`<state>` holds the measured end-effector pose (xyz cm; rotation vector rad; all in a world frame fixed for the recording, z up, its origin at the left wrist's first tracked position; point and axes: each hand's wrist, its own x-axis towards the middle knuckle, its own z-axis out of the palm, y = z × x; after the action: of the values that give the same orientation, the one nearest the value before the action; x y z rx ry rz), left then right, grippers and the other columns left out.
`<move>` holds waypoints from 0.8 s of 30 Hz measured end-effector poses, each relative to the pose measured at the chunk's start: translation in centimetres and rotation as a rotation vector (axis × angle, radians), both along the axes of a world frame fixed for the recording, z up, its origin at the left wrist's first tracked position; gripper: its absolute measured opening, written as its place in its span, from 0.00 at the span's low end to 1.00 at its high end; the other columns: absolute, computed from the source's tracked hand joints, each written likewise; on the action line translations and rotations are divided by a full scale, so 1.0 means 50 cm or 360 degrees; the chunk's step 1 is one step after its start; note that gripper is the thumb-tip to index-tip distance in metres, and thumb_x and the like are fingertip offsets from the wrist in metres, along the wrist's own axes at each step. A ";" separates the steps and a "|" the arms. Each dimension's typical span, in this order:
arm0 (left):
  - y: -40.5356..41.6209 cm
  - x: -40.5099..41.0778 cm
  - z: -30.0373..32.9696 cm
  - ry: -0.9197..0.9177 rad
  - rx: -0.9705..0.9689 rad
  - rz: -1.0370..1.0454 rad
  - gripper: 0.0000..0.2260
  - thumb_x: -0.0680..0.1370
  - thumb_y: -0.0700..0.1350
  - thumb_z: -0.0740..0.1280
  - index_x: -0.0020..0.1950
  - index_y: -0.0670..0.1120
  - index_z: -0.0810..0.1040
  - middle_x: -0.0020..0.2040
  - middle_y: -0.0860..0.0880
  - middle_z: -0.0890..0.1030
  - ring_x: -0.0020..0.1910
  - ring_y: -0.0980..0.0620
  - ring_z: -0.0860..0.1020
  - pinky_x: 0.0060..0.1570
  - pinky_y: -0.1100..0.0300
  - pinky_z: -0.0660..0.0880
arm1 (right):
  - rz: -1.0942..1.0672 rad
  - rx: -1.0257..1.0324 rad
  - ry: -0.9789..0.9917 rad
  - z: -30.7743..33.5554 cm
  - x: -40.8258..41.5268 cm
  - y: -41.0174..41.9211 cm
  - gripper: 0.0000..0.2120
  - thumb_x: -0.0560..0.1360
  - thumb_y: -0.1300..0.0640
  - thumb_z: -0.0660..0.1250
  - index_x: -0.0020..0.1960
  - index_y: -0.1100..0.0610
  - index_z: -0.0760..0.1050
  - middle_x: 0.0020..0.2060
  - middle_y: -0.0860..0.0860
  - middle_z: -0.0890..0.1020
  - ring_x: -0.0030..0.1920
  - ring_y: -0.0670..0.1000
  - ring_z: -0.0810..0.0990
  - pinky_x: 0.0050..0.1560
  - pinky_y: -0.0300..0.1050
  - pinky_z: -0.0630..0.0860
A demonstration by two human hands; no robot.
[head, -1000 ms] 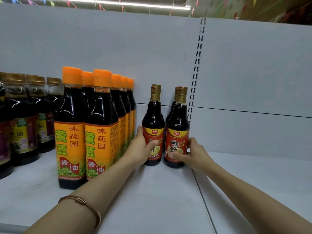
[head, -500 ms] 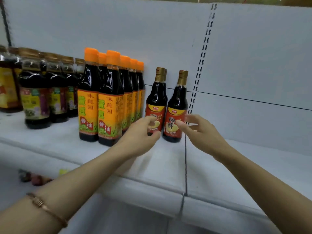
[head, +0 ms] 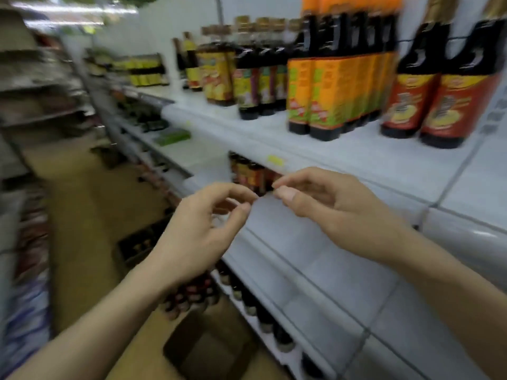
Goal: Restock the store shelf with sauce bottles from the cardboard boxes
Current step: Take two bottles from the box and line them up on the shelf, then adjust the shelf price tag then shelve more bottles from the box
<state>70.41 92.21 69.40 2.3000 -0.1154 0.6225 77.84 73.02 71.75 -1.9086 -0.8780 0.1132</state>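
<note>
Both hands have come off the two red-label bottles since a second ago and pulled back toward the body, and the view has swung hard to the left so the aisle now runs off toward 11 o'clock. Everything's pretty motion-blurred, so take the small stuff loosely.

Left hand (head: 200,231) hangs in mid-air just in front of the shelf edge, fingers loosely curled with the thumb near the fingertips, holding nothing. Right hand (head: 337,207) is at its 3 o'clock, same deal: fingers loosely bent, thumb forward, nothing in it. Their fingertips nearly meet in the middle, but I can't tell if they actually touch.

The red-label bottles (head: 439,86) stand side by side on the top shelf (head: 343,157) up at 1 o'clock from the hands, well apart from both. Just beside them at their 9 o'clock is the row of orange-label bottles (head: 329,89), then more dark bottles with mixed labels (head: 252,83) further along toward 10 o'clock.

Down at 6 o'clock, on the floor next to the shelving, there's an open cardboard box (head: 208,349). Another dark crate-like box (head: 140,245) sits further up the aisle at 9 o'clock from the left hand; what's in it is too blurry to call. A few bottle caps (head: 192,296) show near the left wrist, on the low shelf or floor, can't tell which.
</note>
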 end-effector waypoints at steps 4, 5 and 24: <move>0.093 -0.146 -0.016 0.0264 0.0083 0.0268 0.07 0.77 0.55 0.66 0.52 0.57 0.80 0.48 0.64 0.81 0.50 0.65 0.78 0.48 0.72 0.72 | 0.0363 -0.0060 0.0050 -0.021 -0.048 0.098 0.16 0.69 0.35 0.58 0.51 0.40 0.76 0.49 0.36 0.80 0.52 0.34 0.77 0.53 0.33 0.74; 0.111 -0.177 -0.021 0.0360 0.0035 0.0336 0.09 0.75 0.57 0.64 0.52 0.58 0.80 0.48 0.64 0.81 0.49 0.65 0.78 0.48 0.71 0.72 | 0.0435 -0.0113 0.0055 -0.029 -0.058 0.122 0.17 0.68 0.33 0.57 0.51 0.38 0.74 0.49 0.35 0.80 0.52 0.32 0.76 0.51 0.30 0.73; 0.480 -0.332 -0.094 0.0522 -0.0010 0.0637 0.07 0.77 0.54 0.64 0.54 0.61 0.78 0.53 0.62 0.79 0.55 0.65 0.75 0.55 0.66 0.72 | 0.0585 -0.0105 0.0261 -0.181 -0.096 0.562 0.11 0.76 0.42 0.61 0.58 0.40 0.71 0.52 0.40 0.81 0.54 0.36 0.78 0.52 0.34 0.74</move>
<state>53.79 116.19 64.72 2.4017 0.5116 0.4264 73.02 101.12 62.70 -1.7506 -1.1144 0.5177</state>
